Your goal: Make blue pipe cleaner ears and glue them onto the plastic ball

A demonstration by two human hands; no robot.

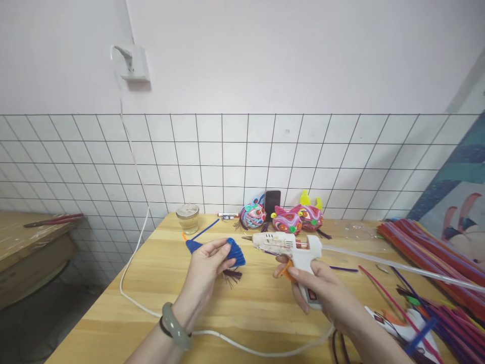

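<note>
My left hand [208, 260] pinches a fan-shaped blue piece of pipe cleaners [237, 254] between thumb and fingers. Another blue part [193, 246], pointed and tipped with orange, shows behind that hand; I cannot tell whether the two are joined. Below the fan, a dark fringe [232, 275] sticks out. Wrapped around the handle of a white hot glue gun [273, 241] is my right hand [318, 283], its fingers at the orange trigger. The nozzle points left toward the blue fan, with a small gap in view. A long clear glue stick [382, 264] trails from the gun's back.
Colourful stuffed fish-like figures [253, 215] and a phone [273, 203] stand at the wall. A glass jar [188, 218] occupies the back left corner. Pipe cleaners [428, 253] are heaped at right. The white cord [242, 345] loops across the table's front.
</note>
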